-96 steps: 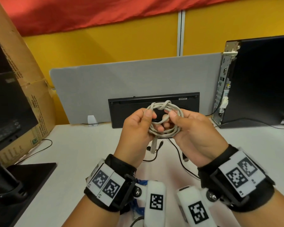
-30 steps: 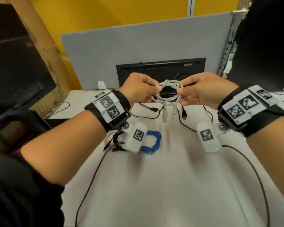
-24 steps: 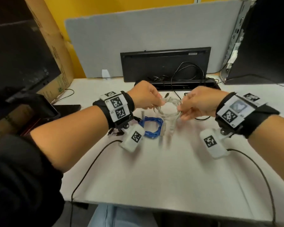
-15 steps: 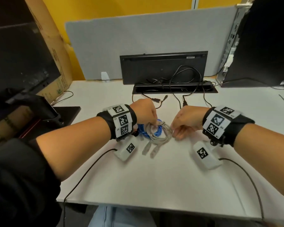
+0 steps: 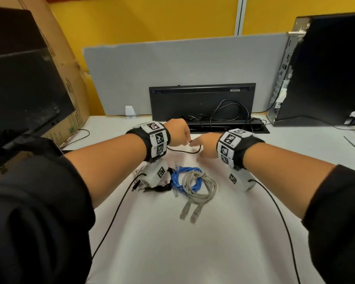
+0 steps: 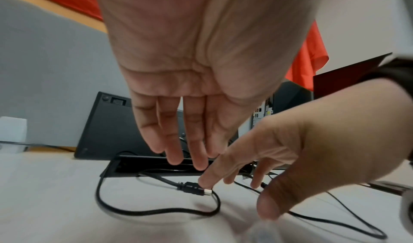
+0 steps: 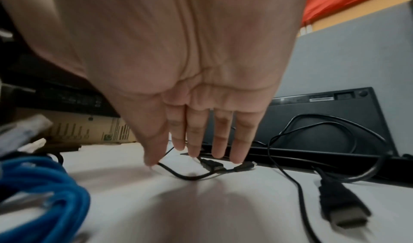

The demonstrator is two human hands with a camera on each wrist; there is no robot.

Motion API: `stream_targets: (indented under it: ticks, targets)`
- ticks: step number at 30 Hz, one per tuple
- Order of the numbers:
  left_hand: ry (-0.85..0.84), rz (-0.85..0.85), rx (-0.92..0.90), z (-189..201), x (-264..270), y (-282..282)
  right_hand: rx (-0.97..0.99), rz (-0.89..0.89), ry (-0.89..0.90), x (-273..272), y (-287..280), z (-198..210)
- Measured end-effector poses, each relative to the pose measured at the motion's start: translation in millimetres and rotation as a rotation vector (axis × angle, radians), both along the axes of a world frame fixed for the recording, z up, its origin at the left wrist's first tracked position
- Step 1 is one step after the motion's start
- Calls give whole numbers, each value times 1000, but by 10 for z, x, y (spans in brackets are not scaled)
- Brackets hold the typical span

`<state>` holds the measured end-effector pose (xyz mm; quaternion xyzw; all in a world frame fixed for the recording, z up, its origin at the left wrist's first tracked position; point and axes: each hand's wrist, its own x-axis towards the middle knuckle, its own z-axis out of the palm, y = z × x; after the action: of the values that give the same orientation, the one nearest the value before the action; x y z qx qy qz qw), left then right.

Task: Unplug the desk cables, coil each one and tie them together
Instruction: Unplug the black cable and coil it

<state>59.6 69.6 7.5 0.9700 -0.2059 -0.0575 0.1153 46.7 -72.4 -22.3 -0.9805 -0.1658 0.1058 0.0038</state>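
A grey coiled cable (image 5: pixel 201 187) tied with a knot lies on the white desk (image 5: pixel 172 242), overlapping a blue coil (image 5: pixel 182 179). Beyond them a loose thin black cable (image 5: pixel 182 151) loops across the desk and ends in a small plug (image 6: pixel 194 190). My left hand (image 5: pixel 184 140) hovers over it with straight fingers (image 6: pixel 176 151), holding nothing. My right hand (image 5: pixel 195 143) reaches down beside it. Its fingertips (image 7: pixel 194 153) are just above the plug (image 7: pixel 212 165) and its thumb touches the cable (image 7: pixel 178 174).
A black cable tray (image 5: pixel 260 130) with tangled leads sits at the desk's back, a black keyboard (image 5: pixel 201 99) upright behind it. An HDMI plug (image 7: pixel 342 206) lies right of my right hand. A computer tower (image 5: pixel 326 68) stands right, a cardboard box (image 5: pixel 70 78) left.
Both hands lowered the grey coil onto the desk beside the blue one, let it go, and moved forward to the loose black cable.
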Motion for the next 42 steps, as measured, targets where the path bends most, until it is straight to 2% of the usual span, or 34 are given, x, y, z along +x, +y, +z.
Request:
stream_targets:
  ticks: [4,10,12,14,16,19,23,26,30,34,36,37,39,42]
  targets:
    - [23,-42,58,-52,69,10,-22,-27,49,180,111,-161]
    - [135,-129,129,-257,103,68,-120,-9,-20,146,84,-176]
    - [120,-165,65,-272,114,60,-32,-28,-14,98,13,-76]
    - [93,-136,-144,-214,117,54,188,-42,-42,49,-124,116]
    - [27,-96,-351,-82,125,47,389,-50,-168,-23,-311,381]
    - [-78,-95,-501,193,120,42,494,-93,-422,-131,-634,777]
    - [-191,-124,-483,477,146,61,535,-271,-680,-289,-1169,1182]
    - [-231,-85,-474,581,213,156,565,-433,-842,-436,-1636,1405]
    - [-240,-17,-504,680,303,200,546,-619,-989,-648,-2075,1509]
    - [-265,67,-493,808,351,212,628,-852,-1129,-829,-2392,1501]
    - [-273,102,-536,870,363,205,651,-937,-1114,-888,-2452,1433]
    - [-279,118,-593,904,363,188,640,-972,-1044,-896,-2455,1373]
    - [-317,114,-693,995,344,120,593,-990,-803,-865,-2398,1271]
    - [-379,14,-685,1159,267,-68,509,-891,-442,-820,-2153,1204]
